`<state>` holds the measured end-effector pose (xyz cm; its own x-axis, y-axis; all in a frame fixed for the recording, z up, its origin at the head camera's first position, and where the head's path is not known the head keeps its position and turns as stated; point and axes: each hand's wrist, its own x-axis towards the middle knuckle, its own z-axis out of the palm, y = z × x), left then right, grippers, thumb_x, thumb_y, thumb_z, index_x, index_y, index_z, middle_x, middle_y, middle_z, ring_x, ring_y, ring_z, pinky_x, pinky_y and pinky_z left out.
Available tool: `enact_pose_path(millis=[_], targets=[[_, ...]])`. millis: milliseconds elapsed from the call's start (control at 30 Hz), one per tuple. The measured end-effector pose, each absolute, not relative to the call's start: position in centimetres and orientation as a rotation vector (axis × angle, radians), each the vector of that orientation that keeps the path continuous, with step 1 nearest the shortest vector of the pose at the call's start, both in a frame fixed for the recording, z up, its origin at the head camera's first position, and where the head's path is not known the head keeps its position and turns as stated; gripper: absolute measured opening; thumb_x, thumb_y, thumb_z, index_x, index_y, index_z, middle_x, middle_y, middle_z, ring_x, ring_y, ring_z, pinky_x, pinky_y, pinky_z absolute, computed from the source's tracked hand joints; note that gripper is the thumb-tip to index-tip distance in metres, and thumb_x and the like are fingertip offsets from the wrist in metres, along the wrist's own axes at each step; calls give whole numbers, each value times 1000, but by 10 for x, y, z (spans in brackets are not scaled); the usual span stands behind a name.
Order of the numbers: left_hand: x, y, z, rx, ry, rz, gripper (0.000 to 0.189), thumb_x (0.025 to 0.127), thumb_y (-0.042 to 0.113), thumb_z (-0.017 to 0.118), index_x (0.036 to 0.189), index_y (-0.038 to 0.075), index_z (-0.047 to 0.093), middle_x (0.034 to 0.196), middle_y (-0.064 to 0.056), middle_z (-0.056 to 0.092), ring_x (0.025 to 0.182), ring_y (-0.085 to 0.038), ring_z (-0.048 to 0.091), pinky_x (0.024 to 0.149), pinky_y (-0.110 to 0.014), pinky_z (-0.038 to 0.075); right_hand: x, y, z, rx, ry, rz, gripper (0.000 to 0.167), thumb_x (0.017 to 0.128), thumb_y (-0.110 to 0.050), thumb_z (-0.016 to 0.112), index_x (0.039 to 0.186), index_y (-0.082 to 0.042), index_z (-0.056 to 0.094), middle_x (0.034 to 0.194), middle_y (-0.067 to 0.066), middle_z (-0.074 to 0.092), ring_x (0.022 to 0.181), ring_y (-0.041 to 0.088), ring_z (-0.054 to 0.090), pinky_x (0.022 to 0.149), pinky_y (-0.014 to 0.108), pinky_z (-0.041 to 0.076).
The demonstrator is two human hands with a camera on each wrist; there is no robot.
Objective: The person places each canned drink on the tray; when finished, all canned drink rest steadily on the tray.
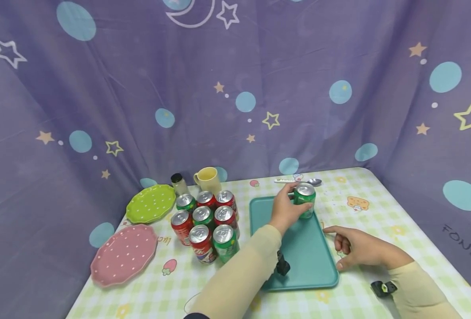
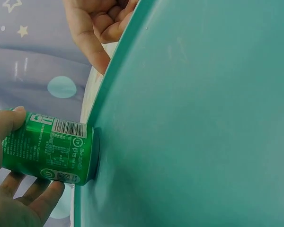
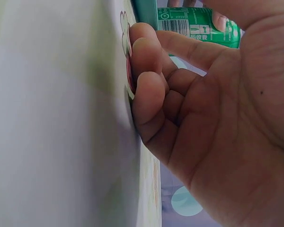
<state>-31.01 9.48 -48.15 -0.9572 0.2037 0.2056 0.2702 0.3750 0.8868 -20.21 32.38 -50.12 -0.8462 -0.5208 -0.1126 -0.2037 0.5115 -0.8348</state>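
Note:
My left hand (image 1: 286,209) grips an upright green soda can (image 1: 305,192) at the far right corner of a teal tray (image 1: 305,261). In the left wrist view the thumb lies on one side of the can (image 2: 49,146) and the fingers on the other, with its base right at the tray's surface. My right hand (image 1: 360,249) rests beside the tray's right side, index fingertip and thumb tip at the rim. Its other fingers (image 3: 149,97) are loosely bent against the tablecloth and hold nothing.
Left of the tray stands a cluster of several red and green soda cans (image 1: 203,217). Behind them are a black-capped jar (image 1: 178,184) and a yellow mug (image 1: 209,179). A green plate (image 1: 151,204) and a pink plate (image 1: 125,255) lie further left. A spoon (image 1: 314,181) lies behind the tray.

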Motion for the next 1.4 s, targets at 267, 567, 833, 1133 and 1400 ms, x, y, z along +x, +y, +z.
enact_pose_path(millis=[267,567,833,1133,1400], targets=[[-312,97,-481,-427,-2583,-1634,69,82,28,93,142,38,59,131,11,62,118,-14,63,90,-34,57,-205,325,-503,-618,2416,-1253,99,77,-22,94,154,7,38,96,13,57,74,19,52,62,29,44],[-309,94,-477,-442,-2586,-1593,70,83,28,93,143,36,59,133,9,62,119,-15,63,91,-36,57,-207,324,-504,-572,2379,-1274,100,78,-20,94,157,4,37,98,13,56,74,18,50,61,31,43],[-300,85,-464,-451,-2564,-1678,85,84,34,91,156,36,45,149,0,56,136,-20,53,104,-44,52,-208,323,-503,-609,2402,-1259,100,78,-21,94,155,6,38,97,13,57,74,18,51,61,30,43],[-254,44,-427,-763,-2399,-1594,84,89,27,87,159,30,42,153,9,50,141,-11,47,115,-37,43,-205,324,-504,-629,2424,-1256,99,76,-20,95,154,7,39,95,11,57,73,16,52,61,28,44],[-210,-25,-405,-979,-2166,-1407,73,88,17,86,152,17,51,148,1,56,136,-16,52,114,-36,45,-204,325,-507,-620,2431,-1264,98,76,-17,95,153,6,41,95,11,57,74,16,51,61,28,43]])
